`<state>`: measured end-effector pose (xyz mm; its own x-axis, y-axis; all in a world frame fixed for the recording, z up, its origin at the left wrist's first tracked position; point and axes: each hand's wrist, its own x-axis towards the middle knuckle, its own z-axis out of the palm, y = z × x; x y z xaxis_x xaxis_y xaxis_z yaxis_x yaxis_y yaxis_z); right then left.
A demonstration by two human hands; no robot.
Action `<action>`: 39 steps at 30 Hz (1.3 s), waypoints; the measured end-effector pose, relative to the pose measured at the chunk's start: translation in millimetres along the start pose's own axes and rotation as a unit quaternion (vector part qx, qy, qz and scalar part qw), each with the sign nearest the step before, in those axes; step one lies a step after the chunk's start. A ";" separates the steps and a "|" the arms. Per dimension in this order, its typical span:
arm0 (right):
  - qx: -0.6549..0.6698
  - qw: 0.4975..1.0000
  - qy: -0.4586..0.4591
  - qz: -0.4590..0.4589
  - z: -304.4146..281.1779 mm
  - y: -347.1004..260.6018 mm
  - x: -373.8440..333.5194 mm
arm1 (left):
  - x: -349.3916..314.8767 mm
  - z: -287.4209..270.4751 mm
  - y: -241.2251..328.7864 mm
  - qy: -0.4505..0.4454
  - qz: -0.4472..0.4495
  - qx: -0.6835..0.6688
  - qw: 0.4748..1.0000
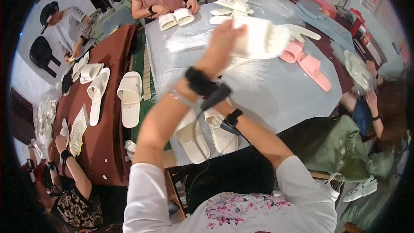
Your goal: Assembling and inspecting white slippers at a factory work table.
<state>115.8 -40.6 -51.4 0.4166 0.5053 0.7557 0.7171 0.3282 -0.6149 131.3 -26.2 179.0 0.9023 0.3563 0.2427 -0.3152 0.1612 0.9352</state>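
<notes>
My left hand (224, 45) reaches across the table, a little blurred, with its fingers closed on a white slide slipper (254, 39) held above the tabletop. Below that raised forearm is my right hand (223, 107); its fingers are mostly hidden by the left wrist and the dark device strapped there. Directly in front of me, two white slide slippers lie side by side, a left one (194, 142) and a right one (224, 138), partly covered by my arms. Clear plastic film (172, 75) and whitish strands spread on the table behind my left forearm.
Pink slippers (315, 71) and a white pile (233, 6) lie on the grey-covered table (276, 103). Another white slipper (130, 99) rests at left, beside a brown-covered table (114, 146) with several more. Co-workers surround me; one across has white slippers (177, 19) under their hands.
</notes>
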 end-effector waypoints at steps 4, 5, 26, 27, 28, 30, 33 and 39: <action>0.228 0.948 -0.031 0.220 -34.5 90.2 -35.8 | 26.2 130.2 -54.6 -0.147 -0.032 -0.110 0.983; 0.233 0.888 -0.178 0.354 17.2 -44.8 7.5 | -0.7 44.6 -68.3 -0.083 -0.037 -0.021 0.996; 0.145 0.920 -0.164 0.324 1.5 -42.1 20.5 | -174.6 -331.8 -43.3 0.546 -0.110 0.537 0.633; 0.150 0.919 -0.162 0.326 -0.3 -40.8 21.2 | -176.7 -335.5 -39.4 0.587 -0.180 0.496 0.614; 0.147 0.921 -0.159 0.325 -1.6 -40.4 21.4 | -175.7 -336.6 -38.9 0.623 -0.248 0.451 0.589; 0.140 0.919 -0.157 0.332 -3.9 -41.3 21.0 | -173.8 -328.0 -44.0 0.611 -0.250 0.466 0.589; 0.147 0.923 -0.145 0.325 -3.5 -41.0 20.0 | -169.7 -330.3 -44.3 0.591 -0.217 0.462 0.625; 0.139 0.921 -0.148 0.334 -3.6 -50.5 23.1 | -169.5 -339.7 -37.7 0.501 0.014 0.461 0.733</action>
<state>91.2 -48.4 -2.1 0.5130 0.8500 0.1197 0.1695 0.0364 -0.9849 -109.6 220.0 14.9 0.0851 0.9184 0.3863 0.4187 -0.3848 0.8226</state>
